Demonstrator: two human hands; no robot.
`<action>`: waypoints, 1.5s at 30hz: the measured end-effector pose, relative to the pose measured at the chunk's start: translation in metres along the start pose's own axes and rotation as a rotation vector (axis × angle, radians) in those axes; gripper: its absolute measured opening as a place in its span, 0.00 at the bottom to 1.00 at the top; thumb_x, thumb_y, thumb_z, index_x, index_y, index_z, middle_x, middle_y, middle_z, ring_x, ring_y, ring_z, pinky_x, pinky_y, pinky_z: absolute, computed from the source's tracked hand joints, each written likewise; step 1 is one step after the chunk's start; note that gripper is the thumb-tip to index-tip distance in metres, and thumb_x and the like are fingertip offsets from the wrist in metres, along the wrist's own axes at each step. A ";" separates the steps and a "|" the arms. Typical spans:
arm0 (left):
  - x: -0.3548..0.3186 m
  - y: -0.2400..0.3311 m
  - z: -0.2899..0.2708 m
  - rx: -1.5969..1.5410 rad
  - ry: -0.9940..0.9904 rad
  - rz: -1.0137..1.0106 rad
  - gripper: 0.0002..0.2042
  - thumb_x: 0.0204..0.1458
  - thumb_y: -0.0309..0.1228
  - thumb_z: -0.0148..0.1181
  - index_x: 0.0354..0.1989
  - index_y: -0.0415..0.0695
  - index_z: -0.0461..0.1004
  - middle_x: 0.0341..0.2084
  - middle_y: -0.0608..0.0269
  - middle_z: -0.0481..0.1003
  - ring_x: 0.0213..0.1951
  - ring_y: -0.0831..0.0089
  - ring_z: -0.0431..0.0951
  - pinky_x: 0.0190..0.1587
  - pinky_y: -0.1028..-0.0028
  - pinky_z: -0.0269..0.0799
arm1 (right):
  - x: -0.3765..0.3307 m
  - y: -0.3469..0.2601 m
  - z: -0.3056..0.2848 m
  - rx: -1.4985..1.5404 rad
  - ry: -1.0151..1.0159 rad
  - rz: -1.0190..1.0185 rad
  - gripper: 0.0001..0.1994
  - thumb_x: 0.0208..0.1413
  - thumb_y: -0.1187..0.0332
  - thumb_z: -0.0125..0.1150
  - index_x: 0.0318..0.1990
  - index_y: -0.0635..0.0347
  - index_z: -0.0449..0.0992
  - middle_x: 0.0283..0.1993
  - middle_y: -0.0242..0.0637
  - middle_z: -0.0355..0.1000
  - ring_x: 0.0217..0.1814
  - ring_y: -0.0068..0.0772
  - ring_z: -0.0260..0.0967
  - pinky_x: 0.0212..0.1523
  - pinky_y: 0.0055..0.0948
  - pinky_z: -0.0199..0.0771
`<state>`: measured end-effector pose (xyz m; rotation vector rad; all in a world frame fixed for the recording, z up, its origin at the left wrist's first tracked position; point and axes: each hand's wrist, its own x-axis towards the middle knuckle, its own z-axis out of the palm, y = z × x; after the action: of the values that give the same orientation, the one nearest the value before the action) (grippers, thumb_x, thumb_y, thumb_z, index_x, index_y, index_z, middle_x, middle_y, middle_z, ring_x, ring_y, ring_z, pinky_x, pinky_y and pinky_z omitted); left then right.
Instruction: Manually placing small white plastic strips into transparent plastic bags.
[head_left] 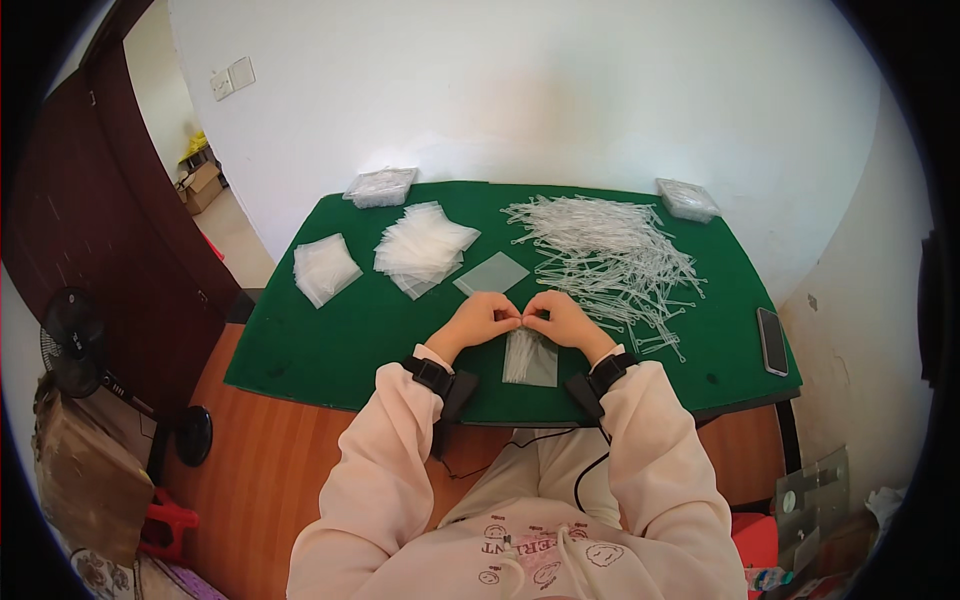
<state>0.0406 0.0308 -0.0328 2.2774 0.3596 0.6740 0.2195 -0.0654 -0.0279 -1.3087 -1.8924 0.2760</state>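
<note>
A small clear plastic bag [541,369] lies near the front edge of the green table, with several thin clear plastic sticks [518,357] inside it. Both hands meet at its far edge. My left hand [484,319] pinches that edge between thumb and fingers, and my right hand [561,318] pinches it right beside, fingertips almost touching. Just beyond the hands lies a flat, empty-looking clear bag [491,273]. To the right spreads a big loose heap of clear plastic sticks with looped ends [600,240].
Fanned stacks of translucent bags [420,245] and a smaller bag pile [326,268] lie on the left. Filled clear packs stand at the back left [381,187] and back right [687,199] corners. A phone [771,341] rests by the right edge. A black fan [73,340] stands left of the table.
</note>
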 end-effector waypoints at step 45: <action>0.001 -0.007 0.000 -0.150 -0.034 0.030 0.11 0.44 0.35 0.57 0.25 0.39 0.73 0.17 0.60 0.71 0.20 0.75 0.67 0.23 0.74 0.62 | 0.003 0.009 0.006 0.706 -0.119 0.405 0.05 0.49 0.78 0.55 0.35 0.64 0.68 0.28 0.31 0.70 0.24 0.19 0.67 0.24 0.17 0.69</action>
<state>0.0413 0.0367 -0.0377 2.1527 0.2507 0.6539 0.2213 -0.0570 -0.0355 -1.1656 -1.3902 1.1364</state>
